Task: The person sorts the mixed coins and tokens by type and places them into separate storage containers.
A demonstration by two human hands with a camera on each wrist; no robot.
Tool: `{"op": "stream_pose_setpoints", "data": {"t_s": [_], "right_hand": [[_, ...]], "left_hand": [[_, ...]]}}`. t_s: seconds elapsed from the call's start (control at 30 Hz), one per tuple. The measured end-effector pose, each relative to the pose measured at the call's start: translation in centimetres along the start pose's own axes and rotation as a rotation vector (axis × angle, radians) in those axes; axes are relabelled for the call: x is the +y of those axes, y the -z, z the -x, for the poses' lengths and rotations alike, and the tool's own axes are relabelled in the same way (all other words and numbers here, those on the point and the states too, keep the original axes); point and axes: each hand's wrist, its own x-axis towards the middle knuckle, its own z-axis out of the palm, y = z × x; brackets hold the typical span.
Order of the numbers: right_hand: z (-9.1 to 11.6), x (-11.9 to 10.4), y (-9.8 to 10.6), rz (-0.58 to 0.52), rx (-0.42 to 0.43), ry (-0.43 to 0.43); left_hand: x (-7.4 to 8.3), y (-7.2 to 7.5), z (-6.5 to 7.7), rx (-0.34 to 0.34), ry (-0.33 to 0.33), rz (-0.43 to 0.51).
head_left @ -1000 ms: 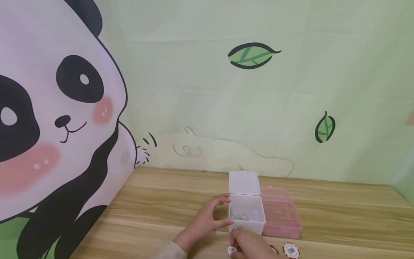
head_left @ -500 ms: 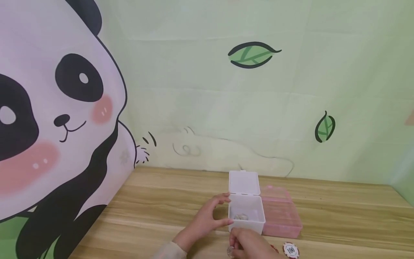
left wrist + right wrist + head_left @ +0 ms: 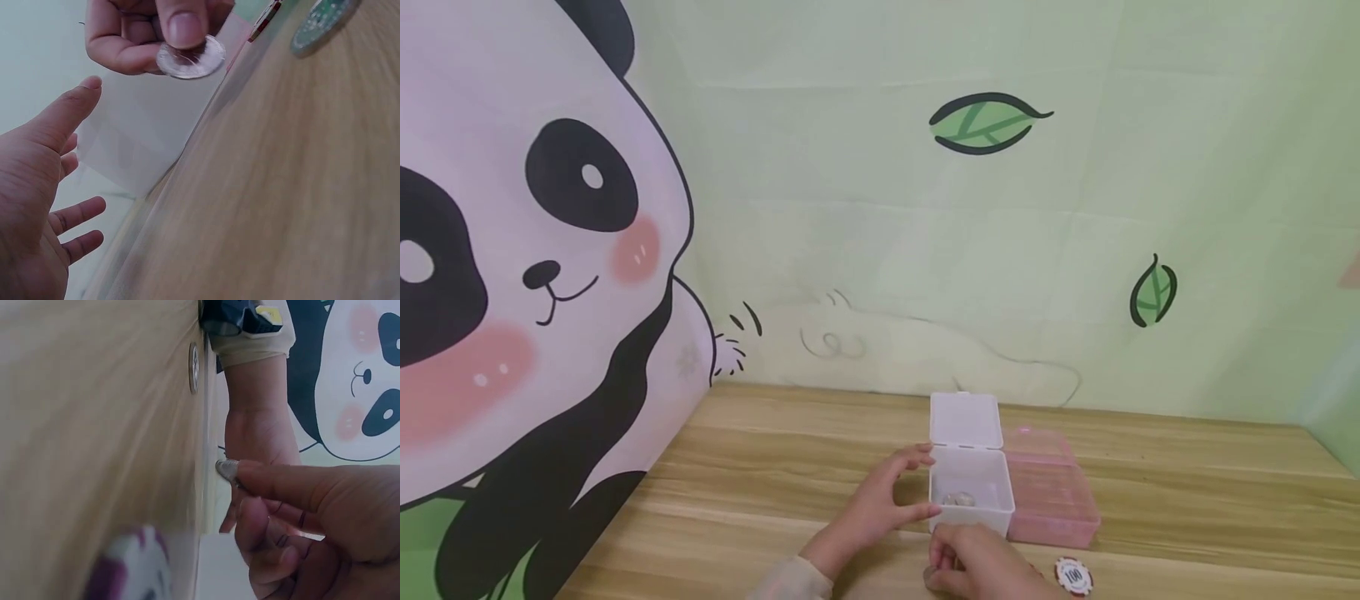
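Note:
A white box (image 3: 970, 521) stands with its lid (image 3: 966, 419) tipped back, and a few silver coins (image 3: 958, 499) lie inside. My left hand (image 3: 880, 504) is around the box's left side, thumb by the front corner and fingertips by the rear rim. In the left wrist view its fingers are extended. My right hand (image 3: 981, 562) is in front of the box, pinching a silver coin (image 3: 192, 58) between thumb and fingers. The right wrist view shows that coin (image 3: 227, 469) held off the table; in the head view the fingers hide it.
A translucent pink box (image 3: 1052, 500) stands against the white box's right side. A red-and-white poker chip (image 3: 1073, 576) marked 100 lies in front of it. Another round silver piece (image 3: 194, 367) lies on the wooden table (image 3: 790, 433). A panda-print cloth (image 3: 880, 208) hangs behind.
A second ago the silver coin showed below my right fingertips at the table; now my fingers cover it in the head view and pinch it. My left hand has stayed at the white box.

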Motion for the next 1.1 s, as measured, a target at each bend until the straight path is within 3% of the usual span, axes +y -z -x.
{"op": "stream_pose_setpoints", "data": {"t_s": [0.17,0.3,0.5,1.1], "right_hand": [[0.2,-0.1,0.8,-0.016,0.039,0.068],[0.4,-0.4,1.7,0.044,0.104,0.115],[0.4,-0.8,3.1,0.103,0.155,0.094],[-1.0,-1.3,5.9,0.109,0.233,0.049]], "left_hand": [[0.1,0.0,0.0,0.001,-0.006,-0.007],[0.1,0.0,-0.1,0.001,-0.012,-0.007],[0.2,0.0,-0.1,-0.005,-0.01,0.011],[0.3,0.2,0.1,-0.009,0.014,-0.003]]}}
